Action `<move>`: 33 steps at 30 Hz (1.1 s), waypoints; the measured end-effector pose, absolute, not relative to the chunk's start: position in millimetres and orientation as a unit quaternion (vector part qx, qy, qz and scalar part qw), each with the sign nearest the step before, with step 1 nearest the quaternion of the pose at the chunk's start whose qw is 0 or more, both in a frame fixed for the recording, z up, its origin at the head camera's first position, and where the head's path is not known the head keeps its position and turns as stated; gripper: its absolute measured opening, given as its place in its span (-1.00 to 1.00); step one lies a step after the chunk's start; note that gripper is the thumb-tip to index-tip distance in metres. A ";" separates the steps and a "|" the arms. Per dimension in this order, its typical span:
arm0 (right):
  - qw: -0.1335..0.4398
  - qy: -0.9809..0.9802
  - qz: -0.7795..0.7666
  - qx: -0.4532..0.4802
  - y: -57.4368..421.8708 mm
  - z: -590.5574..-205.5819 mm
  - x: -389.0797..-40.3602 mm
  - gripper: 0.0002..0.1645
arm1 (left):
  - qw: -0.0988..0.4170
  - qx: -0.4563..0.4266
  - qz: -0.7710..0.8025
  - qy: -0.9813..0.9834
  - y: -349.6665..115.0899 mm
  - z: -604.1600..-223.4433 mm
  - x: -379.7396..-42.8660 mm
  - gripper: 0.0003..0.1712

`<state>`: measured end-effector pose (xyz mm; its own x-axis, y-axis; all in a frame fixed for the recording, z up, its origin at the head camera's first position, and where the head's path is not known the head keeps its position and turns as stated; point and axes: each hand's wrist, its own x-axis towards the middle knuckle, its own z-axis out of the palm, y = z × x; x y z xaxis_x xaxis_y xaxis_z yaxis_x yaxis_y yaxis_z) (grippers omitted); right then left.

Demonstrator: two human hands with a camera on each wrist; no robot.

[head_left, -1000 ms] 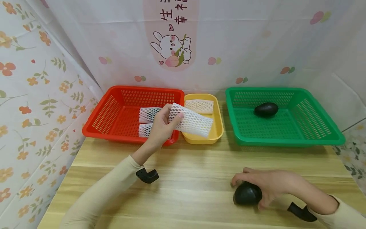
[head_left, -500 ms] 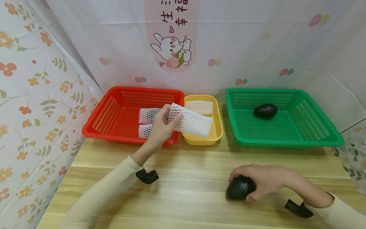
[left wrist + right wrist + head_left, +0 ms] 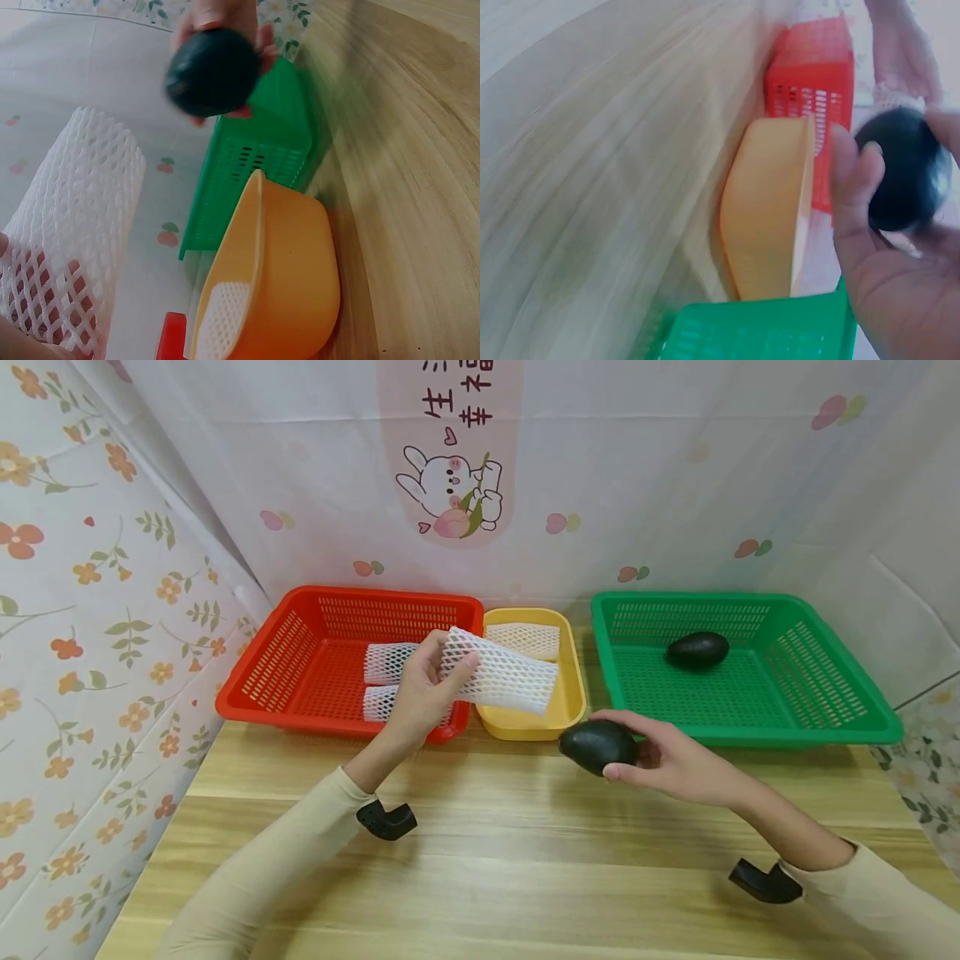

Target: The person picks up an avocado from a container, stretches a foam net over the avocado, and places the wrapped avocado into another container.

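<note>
My left hand [image 3: 427,687] pinches a white foam net sleeve [image 3: 506,675] near one end, above the yellow bin [image 3: 531,728]. The sleeve's free end points right in the head view. In my right hand [image 3: 678,762] is a dark avocado [image 3: 600,746], gripped between thumb and fingers, its narrower end toward the sleeve. It is lifted over the table, just in front of the gap between the yellow bin and the green basket [image 3: 757,732]. The left wrist view shows the avocado [image 3: 214,73] apart from the foam net sleeve [image 3: 82,202].
A second avocado [image 3: 697,650] lies in the green basket. The red basket [image 3: 273,717] at left holds net sleeves [image 3: 390,662] with dark things inside, partly behind my left hand. Another foam net sleeve [image 3: 528,639] lies in the yellow bin. A printed curtain [image 3: 300,460] hangs behind.
My right hand has closed its grip on the avocado, lifted it off the table and carried it forward and left toward the sleeve. My left hand has stayed almost still.
</note>
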<state>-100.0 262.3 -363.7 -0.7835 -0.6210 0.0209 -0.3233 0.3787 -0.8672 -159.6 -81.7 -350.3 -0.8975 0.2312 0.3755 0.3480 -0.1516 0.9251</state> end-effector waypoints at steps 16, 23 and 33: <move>0.072 0.793 -0.559 -0.232 240.0 -352.1 -119.3 -0.27 | 0.037 -0.217 -0.731 -0.646 -80.5 -350.6 -160.8 -0.75; 0.071 0.782 -0.571 -0.240 229.7 -348.7 -122.3 -0.31 | 0.039 -0.220 -0.726 -0.651 -78.6 -350.8 -160.2 -0.73; 0.074 0.776 -0.582 -0.234 220.3 -346.5 -127.1 -0.26 | 0.042 -0.235 -0.727 -0.644 -71.5 -351.9 -161.9 -0.74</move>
<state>-127.1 220.3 -346.5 -0.8799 -0.4484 0.1573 -0.2764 0.2138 -0.9369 -161.9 -71.5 -351.9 -0.8859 0.2409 0.3963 0.3642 -0.1678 0.9161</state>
